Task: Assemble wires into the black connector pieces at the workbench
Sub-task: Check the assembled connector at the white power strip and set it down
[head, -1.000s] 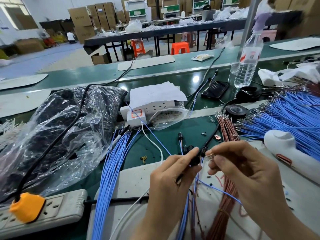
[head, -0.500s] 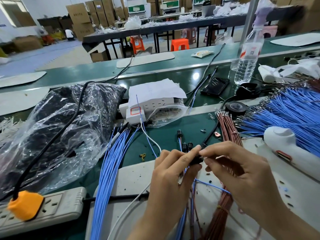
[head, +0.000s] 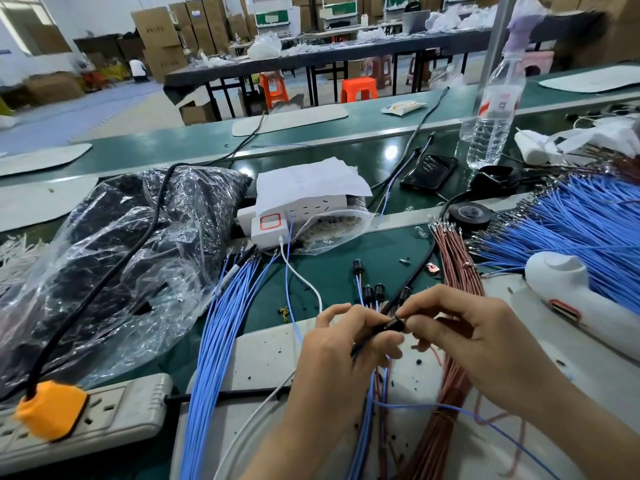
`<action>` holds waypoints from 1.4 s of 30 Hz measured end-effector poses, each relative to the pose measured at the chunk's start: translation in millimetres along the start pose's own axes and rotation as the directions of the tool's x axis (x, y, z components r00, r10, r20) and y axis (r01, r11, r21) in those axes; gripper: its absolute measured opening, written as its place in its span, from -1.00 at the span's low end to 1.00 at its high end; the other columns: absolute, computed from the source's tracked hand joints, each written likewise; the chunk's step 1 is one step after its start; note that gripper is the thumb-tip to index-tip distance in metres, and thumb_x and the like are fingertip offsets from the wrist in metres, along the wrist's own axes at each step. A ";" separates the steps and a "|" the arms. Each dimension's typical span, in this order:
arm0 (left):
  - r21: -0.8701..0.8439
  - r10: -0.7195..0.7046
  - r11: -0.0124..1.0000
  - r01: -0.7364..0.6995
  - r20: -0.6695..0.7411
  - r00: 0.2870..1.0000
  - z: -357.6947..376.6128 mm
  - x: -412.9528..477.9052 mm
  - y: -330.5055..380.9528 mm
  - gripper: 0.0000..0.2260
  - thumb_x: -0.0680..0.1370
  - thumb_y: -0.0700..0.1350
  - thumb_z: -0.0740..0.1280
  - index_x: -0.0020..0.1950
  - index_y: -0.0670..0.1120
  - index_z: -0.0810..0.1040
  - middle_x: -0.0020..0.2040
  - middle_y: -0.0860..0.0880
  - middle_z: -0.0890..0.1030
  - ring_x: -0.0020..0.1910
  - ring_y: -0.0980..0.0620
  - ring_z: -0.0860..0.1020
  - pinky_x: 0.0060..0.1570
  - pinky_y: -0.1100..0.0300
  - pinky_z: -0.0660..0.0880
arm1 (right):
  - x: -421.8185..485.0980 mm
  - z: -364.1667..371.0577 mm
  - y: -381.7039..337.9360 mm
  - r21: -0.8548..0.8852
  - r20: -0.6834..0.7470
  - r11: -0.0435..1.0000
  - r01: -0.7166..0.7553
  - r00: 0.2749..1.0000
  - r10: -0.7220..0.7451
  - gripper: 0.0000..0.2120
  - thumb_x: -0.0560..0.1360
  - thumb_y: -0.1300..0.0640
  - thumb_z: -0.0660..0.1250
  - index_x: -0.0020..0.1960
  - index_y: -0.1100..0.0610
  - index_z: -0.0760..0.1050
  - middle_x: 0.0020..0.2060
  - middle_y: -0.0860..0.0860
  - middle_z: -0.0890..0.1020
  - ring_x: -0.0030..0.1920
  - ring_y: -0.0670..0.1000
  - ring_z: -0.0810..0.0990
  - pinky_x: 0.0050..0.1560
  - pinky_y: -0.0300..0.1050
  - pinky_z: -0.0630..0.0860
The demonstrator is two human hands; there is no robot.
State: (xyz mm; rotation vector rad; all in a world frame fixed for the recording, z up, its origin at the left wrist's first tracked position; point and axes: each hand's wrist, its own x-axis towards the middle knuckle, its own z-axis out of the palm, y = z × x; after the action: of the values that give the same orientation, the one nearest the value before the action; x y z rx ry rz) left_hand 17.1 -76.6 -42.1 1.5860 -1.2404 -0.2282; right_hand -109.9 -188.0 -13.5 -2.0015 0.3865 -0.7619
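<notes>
Head view: nearest, one left hand [head: 332, 355] and one right hand [head: 474, 337] meet above the table [head: 332, 268], the fingers of both curled and pinching a single black connector [head: 394, 323] between them, with one blue wire [head: 485, 419] trailing below the right fingers. Just beyond the fingers stand four more black connector pieces [head: 379, 291], one bundle of blue wires [head: 221, 341] to their left and one bundle of brown wires [head: 457, 271] to their right. Farther off, beyond and right of the fingers, lie one black tape roll [head: 471, 214], one phone [head: 429, 171] and one water bottle [head: 495, 109].
</notes>
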 end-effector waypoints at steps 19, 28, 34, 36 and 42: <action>-0.489 -0.058 0.863 0.129 0.157 0.986 -2.6 -0.1 5.1 -0.82 0.39 -0.14 0.50 -0.28 -0.04 0.51 -0.40 -0.02 0.65 -0.47 0.05 0.59 -0.26 0.29 0.55 | 2.7 -1.3 10.4 0.508 0.242 0.822 -0.257 0.959 0.151 -0.71 0.22 -0.06 0.58 -0.17 0.11 0.70 -0.37 0.08 0.63 -0.39 -0.04 0.57 -0.33 -0.20 0.51; -0.365 0.036 0.931 -0.003 0.083 0.996 5.0 -3.7 11.0 -0.91 0.45 -0.02 0.36 -0.13 0.19 0.56 -0.33 0.11 0.62 -0.37 0.10 0.57 -0.29 0.24 0.51 | 2.7 2.4 9.7 0.794 0.358 0.435 -0.426 0.904 0.233 -0.51 0.17 -0.04 0.64 -0.02 0.18 0.61 -0.41 0.12 0.41 -0.40 0.05 0.37 -0.28 -0.01 0.28; -0.251 0.074 0.967 -0.048 0.098 0.992 2.9 -4.6 11.1 -0.90 0.50 0.07 0.33 -0.06 0.08 0.54 -0.36 0.14 0.59 -0.37 0.10 0.57 -0.31 0.17 0.54 | 2.1 -2.7 8.1 0.715 0.450 0.442 -0.542 0.840 0.304 -0.56 0.16 -0.07 0.64 -0.12 0.10 0.54 -0.46 0.04 0.34 -0.43 0.00 0.37 -0.42 -0.22 0.22; -0.236 0.070 0.971 -0.045 0.100 0.992 1.4 -4.2 9.8 -0.87 0.49 0.08 0.33 -0.06 0.06 0.54 -0.35 0.08 0.60 -0.36 0.04 0.58 -0.31 0.05 0.55 | 0.6 -1.1 7.4 0.678 0.485 0.440 -0.589 0.808 0.334 -0.51 0.13 -0.08 0.65 -0.12 0.10 0.51 -0.41 0.11 0.32 -0.41 0.01 0.39 -0.48 -0.29 0.27; -0.227 0.070 0.973 -0.039 0.130 0.989 2.0 -3.7 5.9 -0.87 0.49 0.04 0.32 0.01 0.09 0.54 -0.35 0.16 0.58 -0.38 0.12 0.55 -0.29 0.17 0.55 | 1.1 0.1 6.6 0.621 0.579 0.464 -0.632 0.769 0.271 -0.53 0.17 -0.17 0.60 -0.07 0.09 0.63 -0.42 0.05 0.50 -0.51 -0.11 0.46 -0.56 -0.36 0.30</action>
State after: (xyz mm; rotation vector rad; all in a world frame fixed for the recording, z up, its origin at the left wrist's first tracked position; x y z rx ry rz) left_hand 10.6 -74.3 -39.8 1.3575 -1.3131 -0.4333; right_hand -108.8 -192.0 -18.8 -1.0344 0.2529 -0.0718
